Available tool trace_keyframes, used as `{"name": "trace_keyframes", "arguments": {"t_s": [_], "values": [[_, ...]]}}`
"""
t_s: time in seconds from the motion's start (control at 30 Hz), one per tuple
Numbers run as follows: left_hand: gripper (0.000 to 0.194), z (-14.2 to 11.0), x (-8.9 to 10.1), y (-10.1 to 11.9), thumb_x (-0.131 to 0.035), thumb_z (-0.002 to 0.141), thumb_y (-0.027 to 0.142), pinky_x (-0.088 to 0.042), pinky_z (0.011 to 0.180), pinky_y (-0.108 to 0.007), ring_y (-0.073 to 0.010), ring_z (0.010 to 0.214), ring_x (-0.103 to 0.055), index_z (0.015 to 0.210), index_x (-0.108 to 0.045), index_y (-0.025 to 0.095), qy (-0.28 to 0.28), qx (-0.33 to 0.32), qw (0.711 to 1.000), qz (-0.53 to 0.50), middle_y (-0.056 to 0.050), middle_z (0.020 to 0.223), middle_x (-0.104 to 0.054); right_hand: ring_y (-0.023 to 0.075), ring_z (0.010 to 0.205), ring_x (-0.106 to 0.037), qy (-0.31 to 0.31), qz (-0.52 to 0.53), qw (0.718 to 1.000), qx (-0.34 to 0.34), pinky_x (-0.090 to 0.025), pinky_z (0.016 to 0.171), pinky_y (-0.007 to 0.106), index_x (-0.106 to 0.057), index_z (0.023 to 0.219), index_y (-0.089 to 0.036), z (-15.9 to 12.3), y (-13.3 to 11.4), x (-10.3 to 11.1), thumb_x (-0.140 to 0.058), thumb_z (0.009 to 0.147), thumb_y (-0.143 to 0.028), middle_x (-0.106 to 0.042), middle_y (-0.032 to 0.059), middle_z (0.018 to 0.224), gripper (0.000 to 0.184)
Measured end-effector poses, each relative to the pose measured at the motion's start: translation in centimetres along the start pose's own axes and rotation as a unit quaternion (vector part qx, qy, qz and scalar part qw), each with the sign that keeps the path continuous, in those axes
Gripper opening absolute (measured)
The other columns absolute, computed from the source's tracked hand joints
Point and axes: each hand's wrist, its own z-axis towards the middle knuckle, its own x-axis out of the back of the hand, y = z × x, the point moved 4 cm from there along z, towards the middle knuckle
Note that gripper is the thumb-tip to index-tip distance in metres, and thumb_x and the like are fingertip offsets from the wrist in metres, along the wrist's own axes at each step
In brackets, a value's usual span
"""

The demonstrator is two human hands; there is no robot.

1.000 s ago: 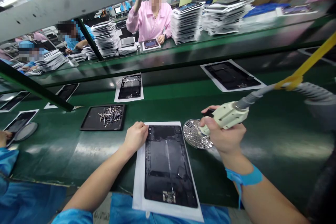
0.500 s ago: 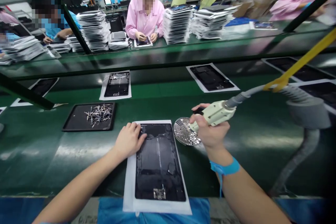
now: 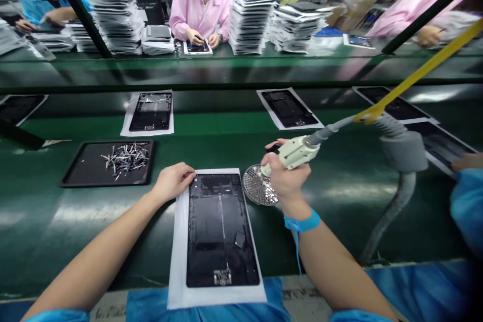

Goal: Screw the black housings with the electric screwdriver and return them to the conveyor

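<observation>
A black tablet housing point(image 3: 221, 231) lies on a white sheet point(image 3: 177, 261) at the near edge of the green bench. My left hand point(image 3: 171, 181) rests with curled fingers on the sheet's top left corner, touching the housing. My right hand point(image 3: 289, 178) is wrapped round a cream electric screwdriver point(image 3: 296, 152) whose tip points down into a round perforated metal screw dish point(image 3: 257, 188) just right of the housing. A grey cable and yellow strap point(image 3: 415, 78) run from the tool up to the right.
A black tray point(image 3: 81, 168) with several loose screws point(image 3: 124, 157) sits to the left. More housings on white sheets point(image 3: 149, 113) point(image 3: 289, 108) lie on the belt beyond. Across it, people work beside tall stacks of parts point(image 3: 249, 25). A blue sleeve point(image 3: 466, 211) shows at right.
The view has tilted and shifted, so everything sits lower left in frame. My left hand stays at the sheet's corner; my right hand keeps the screwdriver at the dish.
</observation>
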Motion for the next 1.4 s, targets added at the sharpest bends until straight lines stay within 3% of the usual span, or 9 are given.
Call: {"name": "trace_keyframes", "arguments": {"t_s": [0.77,1.07,1.23,1.4], "values": [[0.023,0.1,0.0,0.1,-0.054,0.097,0.033,-0.044,0.065,-0.025,-0.0139,0.068,-0.062,0.092,-0.073,0.022,-0.006,0.003,1.0,0.0,-0.001,0.084,-0.072,0.0111,0.05,-0.063,0.004,0.031,0.999,-0.011,-0.056,0.049,0.027,-0.066,0.101,-0.02,-0.1,1.0,-0.1,-0.076,0.077,-0.024,-0.071,-0.0011,0.08,0.027],[0.022,0.3,-0.1,0.0,-0.054,0.097,0.031,-0.045,0.068,-0.026,-0.0154,0.074,-0.066,0.092,-0.074,0.021,-0.009,0.005,1.0,-0.004,-0.002,0.087,-0.074,0.0107,0.048,-0.062,0.013,0.06,0.998,0.009,-0.052,0.047,0.027,-0.063,0.103,-0.021,0.1,-0.8,-0.2,-0.073,0.082,-0.024,-0.069,-0.0006,0.084,0.024],[0.023,0.5,0.0,0.2,-0.053,0.098,0.028,-0.048,0.072,-0.027,-0.0166,0.079,-0.068,0.092,-0.074,0.021,-0.012,-0.002,1.0,-0.019,-0.003,0.089,-0.075,0.0112,0.048,-0.062,-0.004,0.083,0.996,0.01,-0.052,0.046,0.028,-0.063,0.103,-0.021,-0.6,-2.3,-1.4,-0.074,0.082,-0.027,-0.069,-0.0001,0.086,0.025],[0.021,0.5,-0.3,0.3,-0.056,0.096,0.027,-0.048,0.071,-0.027,-0.0167,0.079,-0.067,0.092,-0.075,0.02,-0.011,0.0,0.999,-0.035,-0.003,0.087,-0.074,0.0104,0.048,-0.062,-0.044,0.123,0.991,0.009,-0.052,0.045,0.026,-0.063,0.105,-0.022,-1.3,-3.3,-4.2,-0.075,0.084,-0.03,-0.068,-0.0003,0.087,0.025]]}}
